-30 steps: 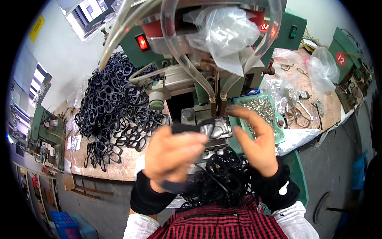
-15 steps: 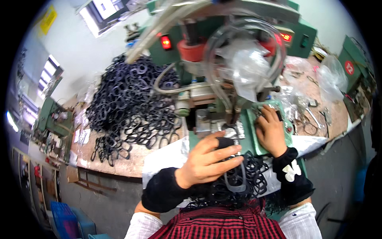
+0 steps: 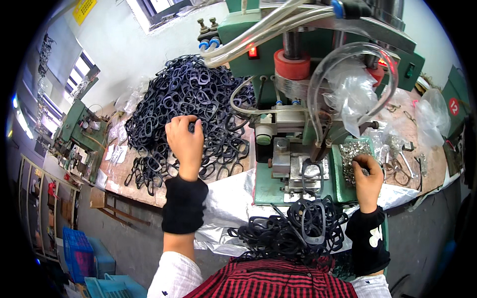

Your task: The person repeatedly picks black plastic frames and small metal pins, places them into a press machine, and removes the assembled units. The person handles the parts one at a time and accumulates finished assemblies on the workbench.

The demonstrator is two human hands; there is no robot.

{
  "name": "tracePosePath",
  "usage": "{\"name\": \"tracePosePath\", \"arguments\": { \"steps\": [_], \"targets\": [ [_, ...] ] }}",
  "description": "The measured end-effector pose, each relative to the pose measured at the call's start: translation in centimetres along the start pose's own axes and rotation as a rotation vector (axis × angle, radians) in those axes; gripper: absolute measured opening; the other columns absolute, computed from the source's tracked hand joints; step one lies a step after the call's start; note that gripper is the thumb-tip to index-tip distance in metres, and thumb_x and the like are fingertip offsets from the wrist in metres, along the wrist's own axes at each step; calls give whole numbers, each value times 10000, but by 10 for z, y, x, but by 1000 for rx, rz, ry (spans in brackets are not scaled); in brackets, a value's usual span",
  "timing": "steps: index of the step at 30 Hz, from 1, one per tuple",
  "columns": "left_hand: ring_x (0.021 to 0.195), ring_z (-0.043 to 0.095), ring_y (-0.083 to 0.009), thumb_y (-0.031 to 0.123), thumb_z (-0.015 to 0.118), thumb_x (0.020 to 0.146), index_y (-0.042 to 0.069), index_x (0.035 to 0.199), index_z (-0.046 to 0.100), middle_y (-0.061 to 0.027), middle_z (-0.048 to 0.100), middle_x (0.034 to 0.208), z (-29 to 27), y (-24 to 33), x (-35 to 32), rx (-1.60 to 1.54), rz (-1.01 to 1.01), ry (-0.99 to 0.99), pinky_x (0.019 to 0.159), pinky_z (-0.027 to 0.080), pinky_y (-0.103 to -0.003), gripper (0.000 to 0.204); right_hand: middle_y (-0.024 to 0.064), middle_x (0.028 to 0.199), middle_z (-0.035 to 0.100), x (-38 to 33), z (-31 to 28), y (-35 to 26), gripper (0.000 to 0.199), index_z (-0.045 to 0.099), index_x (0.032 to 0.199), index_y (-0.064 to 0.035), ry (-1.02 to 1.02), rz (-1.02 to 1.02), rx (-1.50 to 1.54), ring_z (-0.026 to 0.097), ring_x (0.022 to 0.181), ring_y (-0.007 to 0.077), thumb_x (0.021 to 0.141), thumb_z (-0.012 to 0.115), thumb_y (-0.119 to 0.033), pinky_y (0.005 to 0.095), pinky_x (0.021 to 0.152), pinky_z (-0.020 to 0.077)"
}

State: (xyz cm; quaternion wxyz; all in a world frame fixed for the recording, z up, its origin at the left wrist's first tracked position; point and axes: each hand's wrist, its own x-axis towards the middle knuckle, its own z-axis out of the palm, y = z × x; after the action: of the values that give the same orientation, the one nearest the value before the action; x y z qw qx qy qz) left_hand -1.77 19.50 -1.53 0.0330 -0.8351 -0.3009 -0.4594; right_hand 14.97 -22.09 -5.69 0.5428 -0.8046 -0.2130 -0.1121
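Note:
My left hand point(image 3: 185, 141) reaches out onto a big heap of black plastic frames point(image 3: 184, 107) on the wooden bench, fingers curled down into the frames. My right hand point(image 3: 366, 174) rests at the edge of a green tray of small silver metal parts point(image 3: 354, 155), fingertips pinched among them. One black frame point(image 3: 312, 174) lies on the metal fixture of the green press machine point(image 3: 298, 149) between my hands. A second pile of black frames point(image 3: 293, 233) sits close to my body, below the fixture.
Clear hoses and a plastic bag point(image 3: 350, 89) hang from the machine head. A silver sheet point(image 3: 228, 203) covers the bench front. More bags and metal tools lie at the right point(image 3: 422, 119). Blue crates point(image 3: 79, 253) stand on the floor at lower left.
My left hand has left the near pile and reached out left onto the big heap. The right hand stays at the tray of metal parts. The view has tilted down.

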Motion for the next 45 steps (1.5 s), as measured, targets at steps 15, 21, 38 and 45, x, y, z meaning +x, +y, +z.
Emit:
{"name": "tracePosePath", "arguments": {
  "steps": [15,21,38,45],
  "targets": [
    [790,579,-48,190,512,1065,85,1091,547,4,604,915,-1,24,-52,-1068,-433,-91,627,456,-186,114,73,905,695,-53,-43,-27,117,677,924,26,120,74,83,646,894,163,810,697,47,286,832,490],
    [716,517,-41,130,566,1032,48,1028,559,24,572,861,9,51,-84,-1115,-493,-196,613,439,-203,83,85,904,697,-3,37,-78,127,653,904,15,-50,-85,421,658,860,176,792,709,37,295,795,501],
    [948,642,-268,132,499,1046,16,1097,570,-171,657,1044,-93,160,-11,-1444,148,15,852,503,-365,146,135,1171,657,-22,51,-142,374,522,1219,53,-22,334,997,637,981,139,865,635,95,279,903,501],
    [856,680,-287,67,728,734,51,1038,751,-97,727,1081,-76,164,-55,-1218,726,-250,826,564,-437,305,215,1198,655,-2,4,-40,256,706,1039,-36,-79,-195,-234,585,1190,408,785,701,-57,483,1031,448]
  ]
}}
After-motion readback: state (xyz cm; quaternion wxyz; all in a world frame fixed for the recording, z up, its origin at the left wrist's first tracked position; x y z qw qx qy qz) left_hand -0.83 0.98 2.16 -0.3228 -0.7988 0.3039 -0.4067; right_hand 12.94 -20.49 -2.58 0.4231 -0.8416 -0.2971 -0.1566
